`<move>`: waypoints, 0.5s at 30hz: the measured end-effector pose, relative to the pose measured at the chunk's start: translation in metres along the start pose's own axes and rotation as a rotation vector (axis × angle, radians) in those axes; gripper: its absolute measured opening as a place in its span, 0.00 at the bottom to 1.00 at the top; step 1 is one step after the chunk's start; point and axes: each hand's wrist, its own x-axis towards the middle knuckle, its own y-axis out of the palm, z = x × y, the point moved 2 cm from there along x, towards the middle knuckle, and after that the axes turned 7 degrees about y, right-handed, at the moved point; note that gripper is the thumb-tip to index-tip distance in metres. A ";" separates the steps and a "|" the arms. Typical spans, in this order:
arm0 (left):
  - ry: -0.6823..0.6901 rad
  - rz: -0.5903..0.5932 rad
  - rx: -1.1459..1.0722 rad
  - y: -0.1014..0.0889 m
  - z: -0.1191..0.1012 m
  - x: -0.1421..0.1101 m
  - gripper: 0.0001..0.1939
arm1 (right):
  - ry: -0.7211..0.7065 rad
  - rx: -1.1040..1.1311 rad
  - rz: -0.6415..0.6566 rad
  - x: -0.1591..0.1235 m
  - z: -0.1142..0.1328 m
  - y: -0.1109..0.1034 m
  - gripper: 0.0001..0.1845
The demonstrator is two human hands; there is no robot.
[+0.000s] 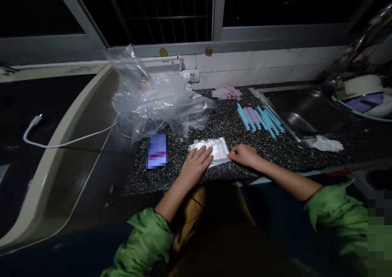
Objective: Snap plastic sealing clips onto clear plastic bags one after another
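A small stack of clear plastic bags (218, 147) lies on the speckled dark counter (220, 126) near its front edge. My left hand (196, 164) lies flat on the stack's left part, fingers stretched out. My right hand (244, 154) rests at the stack's right edge with its fingers curled in a pinch on the bag's corner. Both arms wear green sleeves.
A phone (157, 149) lies left of the stack. Behind it sits a big crumpled clear bag (156, 99). Blue and pink strips (260, 119) lie at the right, more pink pieces (231, 92) by the wall. A steel sink (306, 111) and a white cable (61, 140) flank the counter.
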 end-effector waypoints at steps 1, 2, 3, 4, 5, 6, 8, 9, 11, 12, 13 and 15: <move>0.053 0.037 -0.021 0.001 0.002 0.001 0.18 | -0.001 0.000 -0.006 -0.001 0.000 0.000 0.12; 0.077 0.066 -0.040 0.002 0.004 0.002 0.17 | -0.003 -0.001 -0.015 -0.001 -0.001 0.000 0.12; 0.080 0.086 -0.056 0.003 0.005 0.003 0.17 | -0.006 0.000 -0.027 -0.003 -0.001 0.001 0.12; 0.073 0.101 -0.068 0.003 0.007 0.003 0.17 | -0.022 0.006 -0.048 -0.004 -0.002 0.002 0.12; 0.064 0.110 -0.075 0.003 0.007 0.003 0.17 | -0.061 0.017 -0.082 -0.006 -0.002 0.004 0.11; 0.055 0.116 -0.076 0.003 0.007 0.003 0.17 | -0.129 0.027 -0.128 -0.008 -0.002 0.005 0.10; 0.047 0.126 -0.071 0.003 0.006 0.003 0.17 | -0.309 0.020 -0.231 -0.014 -0.002 0.010 0.12; 0.045 0.131 -0.070 0.003 0.005 0.003 0.17 | -0.390 -0.002 -0.270 -0.016 -0.002 0.012 0.13; 0.037 0.140 -0.077 0.002 0.004 0.003 0.17 | -0.479 -0.059 -0.290 -0.019 -0.002 0.016 0.15; 0.031 0.146 -0.084 0.001 0.004 0.003 0.17 | -0.492 -0.075 -0.278 -0.018 -0.003 0.017 0.15; 0.024 0.156 -0.092 0.000 0.003 0.004 0.17 | -0.497 -0.078 -0.262 -0.017 -0.003 0.017 0.15; 0.004 0.173 -0.097 -0.002 0.002 0.009 0.16 | -0.490 -0.067 -0.243 -0.013 -0.001 0.014 0.15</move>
